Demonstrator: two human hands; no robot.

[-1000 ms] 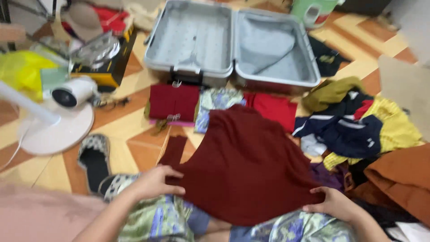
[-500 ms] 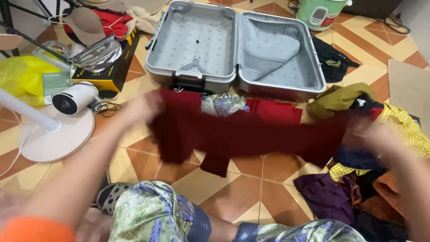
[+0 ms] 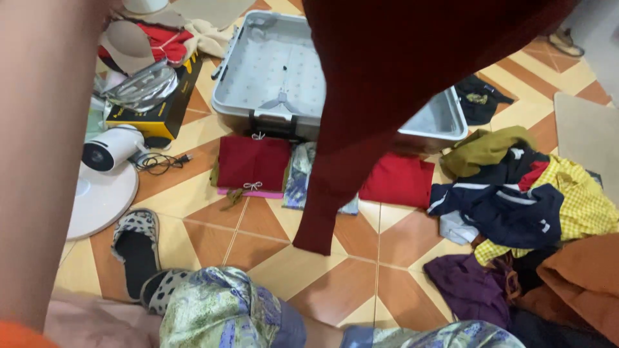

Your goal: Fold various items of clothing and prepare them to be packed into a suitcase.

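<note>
Both hands are up out of view, so their grip cannot be told; only the left forearm [image 3: 45, 148] shows; the dark red sweater [image 3: 387, 77] hangs down long, sleeve tip above the floor tiles [image 3: 258, 225], in front of the open suitcase [image 3: 271, 77].

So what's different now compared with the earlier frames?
The dark red garment has gone from lying on the lap, to being stretched out between both hands, to being lifted high, so it hangs in front of the open suitcase with a sleeve dangling. The left forearm has risen close to the camera; neither hand shows now. The folded clothes, clothes pile and fan stayed put.
</note>
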